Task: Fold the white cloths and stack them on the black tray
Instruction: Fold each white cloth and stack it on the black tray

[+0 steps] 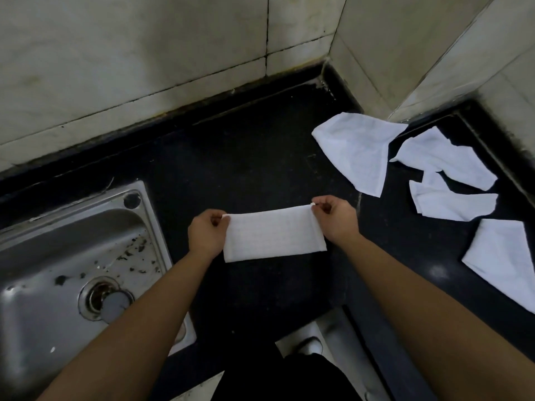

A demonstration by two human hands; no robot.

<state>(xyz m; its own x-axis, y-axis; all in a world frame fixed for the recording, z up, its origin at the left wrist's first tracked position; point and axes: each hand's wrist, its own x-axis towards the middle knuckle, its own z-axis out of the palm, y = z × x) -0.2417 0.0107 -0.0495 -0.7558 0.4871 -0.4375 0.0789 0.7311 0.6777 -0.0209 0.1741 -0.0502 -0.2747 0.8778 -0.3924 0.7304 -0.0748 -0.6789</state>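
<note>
Black stone counter in a tiled corner, seen from above. A folded white cloth is stretched between two hands over the counter's middle. The left hand pinches its upper left corner between thumb and fingers; the right hand pinches the upper right corner likewise. A steel sink sits left. Loose white cloths lie crumpled, well apart, at right.

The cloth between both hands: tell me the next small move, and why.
Probably bring the right hand across to the left hand, halving the cloth. Each hand pinches an upper corner, and the cloth is a wide strip, likely too long to stack.
</note>
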